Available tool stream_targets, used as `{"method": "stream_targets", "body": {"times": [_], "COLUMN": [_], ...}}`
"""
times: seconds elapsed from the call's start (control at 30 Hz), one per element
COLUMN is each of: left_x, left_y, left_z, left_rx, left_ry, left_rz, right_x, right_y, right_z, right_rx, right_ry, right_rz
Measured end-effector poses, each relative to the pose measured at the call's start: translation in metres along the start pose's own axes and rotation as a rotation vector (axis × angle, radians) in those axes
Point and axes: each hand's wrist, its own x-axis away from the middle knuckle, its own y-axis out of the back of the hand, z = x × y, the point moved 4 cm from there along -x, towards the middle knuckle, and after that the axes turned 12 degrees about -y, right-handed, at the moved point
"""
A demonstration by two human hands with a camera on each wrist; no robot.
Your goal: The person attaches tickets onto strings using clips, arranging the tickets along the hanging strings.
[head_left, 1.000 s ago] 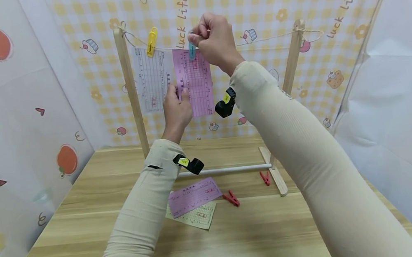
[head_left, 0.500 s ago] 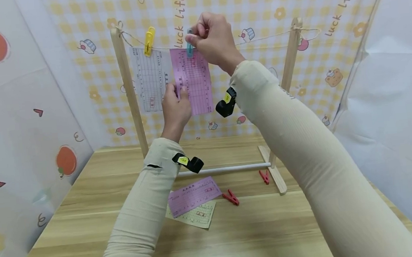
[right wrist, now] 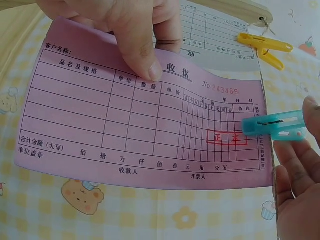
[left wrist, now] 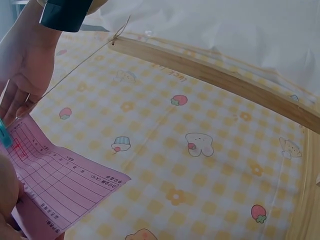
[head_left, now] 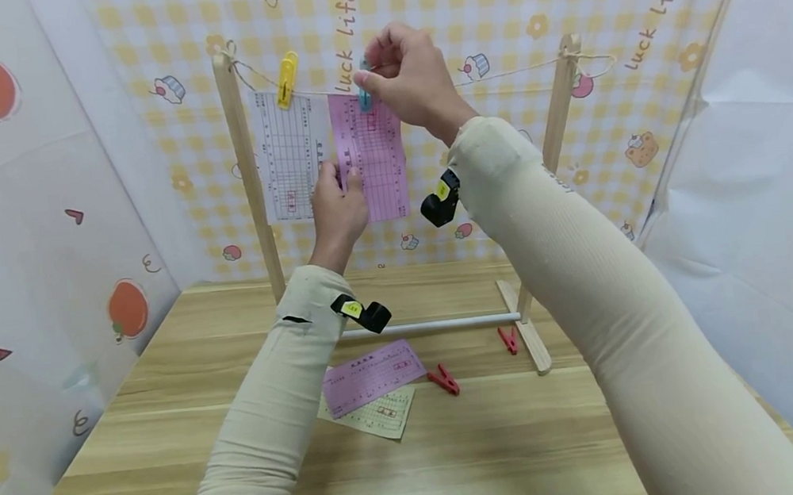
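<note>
My left hand [head_left: 340,209] pinches the left edge of an upright pink slip [head_left: 383,165]. In the right wrist view, its thumb lies across the printed face of the pink slip [right wrist: 75,110]. A teal clip [right wrist: 257,125] sits over the slip's top edge at the string. Around the clip's handle end is my right hand [head_left: 416,78], fingers loosely bent and parted from the thumb; the thumb is at the handle's tip. Beside it a white slip [head_left: 285,158] hangs under a yellow clip [head_left: 287,80].
The string runs between a left wooden post [head_left: 249,174] and a right wooden post [head_left: 559,112]. On the tabletop [head_left: 488,454] lie a second pink slip [head_left: 373,377] over a pale green slip [head_left: 391,415], and two red clips [head_left: 443,380]. A white rod [head_left: 447,324] spans the stand's bottom.
My right thumb and fingers have spread apart at the teal clip, and the hand has tilted slightly. The white slip has swung a little. My left hand keeps its grip on the pink slip.
</note>
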Motion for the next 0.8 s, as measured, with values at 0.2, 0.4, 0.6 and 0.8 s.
{"method": "stream_targets", "body": {"times": [0.2, 0.4, 0.6, 0.8], "left_x": [0.003, 0.005, 0.003, 0.005], "left_y": [0.001, 0.002, 0.002, 0.005], "left_z": [0.004, 0.008, 0.006, 0.008], "left_rx": [0.006, -0.012, -0.005, 0.009], "left_ry": [0.005, 0.01, -0.008, -0.009], "left_rz": [0.021, 0.034, 0.034, 0.035], "right_x": [0.004, 0.009, 0.013, 0.019], "right_y": [0.0, 0.0, 0.005, 0.012], "right_z": [0.001, 0.001, 0.003, -0.004], "right_rx": [0.037, 0.072, 0.05, 0.046], "right_ry": [0.004, 0.009, 0.026, 0.057], "right_rz": [0.006, 0.004, -0.016, -0.027]}}
